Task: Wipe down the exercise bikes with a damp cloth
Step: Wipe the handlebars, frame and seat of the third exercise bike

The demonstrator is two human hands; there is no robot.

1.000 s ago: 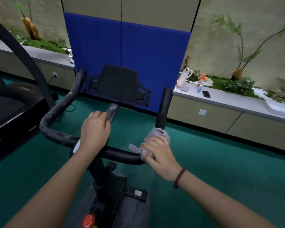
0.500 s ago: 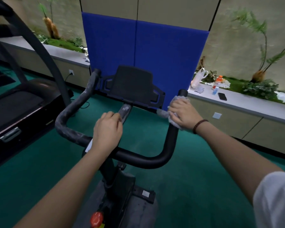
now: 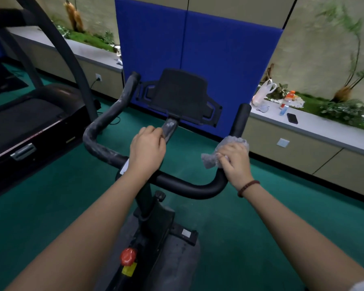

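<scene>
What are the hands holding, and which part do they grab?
The right hand grips the cloth bunched around the right upright of the handlebar. The left hand holds the console stem where it meets the handlebar.

hidden: left hand covers the middle of the handlebar; right hand covers part of the cloth and the bar beneath | cut off: treadmill at the left edge, bike base at the bottom edge | blurred: plants upper right | too small: labels of bottles by the back edge of the ledge
</scene>
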